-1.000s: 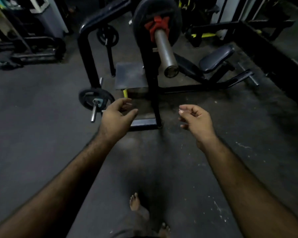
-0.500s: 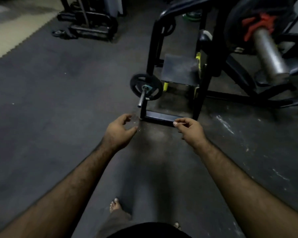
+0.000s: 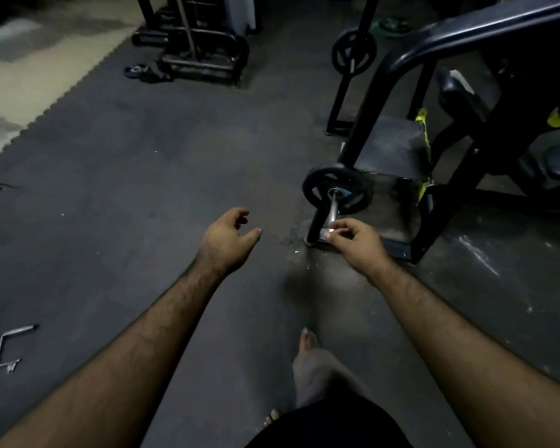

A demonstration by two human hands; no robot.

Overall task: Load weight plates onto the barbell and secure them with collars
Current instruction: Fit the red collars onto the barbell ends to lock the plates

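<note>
A small black weight plate (image 3: 337, 189) sits on a short silver storage peg (image 3: 332, 211) low on the black rack frame (image 3: 369, 101). A second black plate (image 3: 353, 55) hangs on a peg further back. My left hand (image 3: 228, 242) hovers over the floor with fingers apart and nothing in it. My right hand (image 3: 356, 242) is just in front of the lower peg's tip, fingers loosely curled, holding nothing that I can make out. The barbell and its red collar are out of view.
A padded bench seat (image 3: 393, 145) with yellow trim sits inside the rack. A black equipment stand (image 3: 201, 53) and a pair of sandals (image 3: 143, 72) are at the back. A bent metal piece (image 3: 8, 347) lies on the floor at left. My bare foot (image 3: 307, 345) is below.
The view has swung left and down, so the barbell sleeve with its plate and red collar has left the frame. My right hand now lies close to the lower peg's tip.
</note>
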